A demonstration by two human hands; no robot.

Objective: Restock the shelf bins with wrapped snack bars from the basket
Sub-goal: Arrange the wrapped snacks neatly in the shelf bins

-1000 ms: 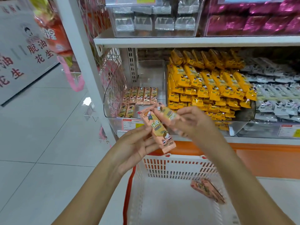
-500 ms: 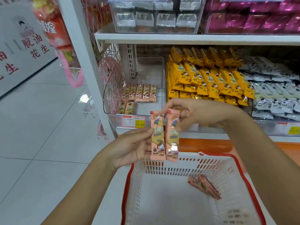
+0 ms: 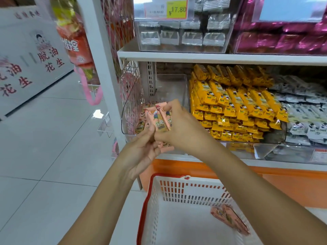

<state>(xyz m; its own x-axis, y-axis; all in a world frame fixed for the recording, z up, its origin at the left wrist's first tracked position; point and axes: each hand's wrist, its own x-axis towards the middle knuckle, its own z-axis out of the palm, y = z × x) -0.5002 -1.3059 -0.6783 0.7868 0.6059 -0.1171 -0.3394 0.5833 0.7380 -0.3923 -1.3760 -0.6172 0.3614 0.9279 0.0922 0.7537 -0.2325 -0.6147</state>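
The left hand and right hand, fingers pinching pink plastic-wrapped snack bars together, probably to square them, held them before the clear plastic shelf bin at twelve o'clock, above the white slatted plastic basket at six o'clock.

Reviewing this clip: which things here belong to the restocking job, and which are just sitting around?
Part of the job:
pink bars, pinched between the left hand and right hand; clear bin behind them; basket; spare bars lying in it.

Just there:
yellow bars; silver packets; magenta packets; grey packets; hanging bag.
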